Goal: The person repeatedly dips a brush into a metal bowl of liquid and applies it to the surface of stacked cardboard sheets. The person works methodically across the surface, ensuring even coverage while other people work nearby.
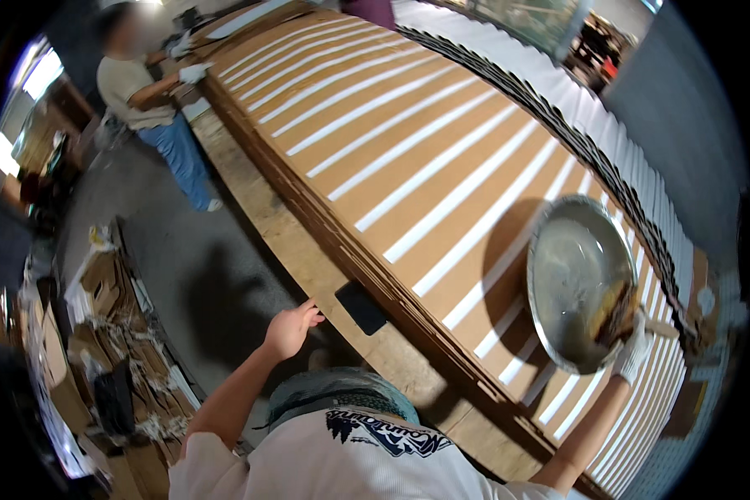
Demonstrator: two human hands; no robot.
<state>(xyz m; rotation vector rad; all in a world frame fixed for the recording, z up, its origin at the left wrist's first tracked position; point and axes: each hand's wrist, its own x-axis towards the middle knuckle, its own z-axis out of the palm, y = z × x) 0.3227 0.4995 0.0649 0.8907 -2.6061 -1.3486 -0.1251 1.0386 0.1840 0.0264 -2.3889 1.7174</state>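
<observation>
Reaching over a metal basin (535,292), a brush (621,321) is being grasped by the right hand (636,354), its bristles (611,315) lying left of the grip; the left hand (293,329) is being held unclenched near the table (417,367).

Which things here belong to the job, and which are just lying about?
Probably in use:
wooden-handled, brown-bristled brush, in the white-gloved right hand
rounded silver metal basin
brown cardboard sheets with white stripes

Seemingly just lying about:
flat black rectangular object
heap of brown cardboard scraps
</observation>
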